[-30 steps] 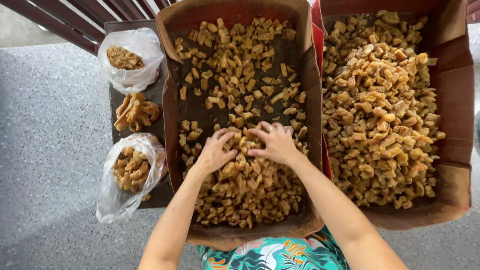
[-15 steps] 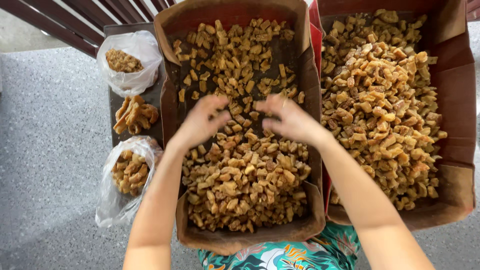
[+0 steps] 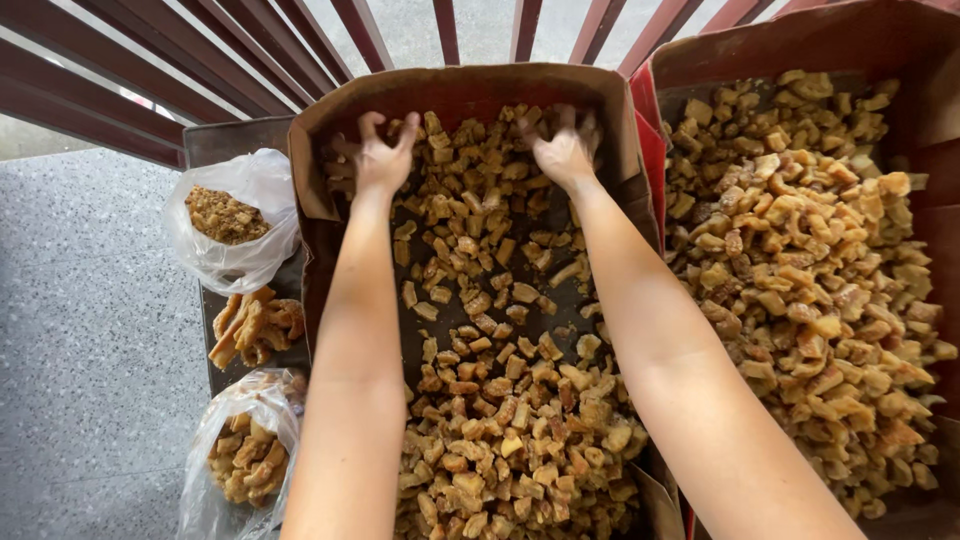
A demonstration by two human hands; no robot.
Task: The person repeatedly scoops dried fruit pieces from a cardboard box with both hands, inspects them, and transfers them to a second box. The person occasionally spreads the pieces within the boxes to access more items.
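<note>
The person is raking fried golden pieces point(image 3: 500, 440) inside the middle cardboard box point(image 3: 455, 85): the left hand point(image 3: 380, 160) and right hand point(image 3: 562, 152) are digging at its far wall, fingers curled, seemingly gathering chunks. Next, probably dragging them nearward.

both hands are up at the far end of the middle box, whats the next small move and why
Probably draw both hands toward the body, raking pieces along. The left hand and right hand sit curled in the fried pieces at the far wall of the cardboard box. A thin, dark patch shows mid-box, while the near end is heaped.
</note>
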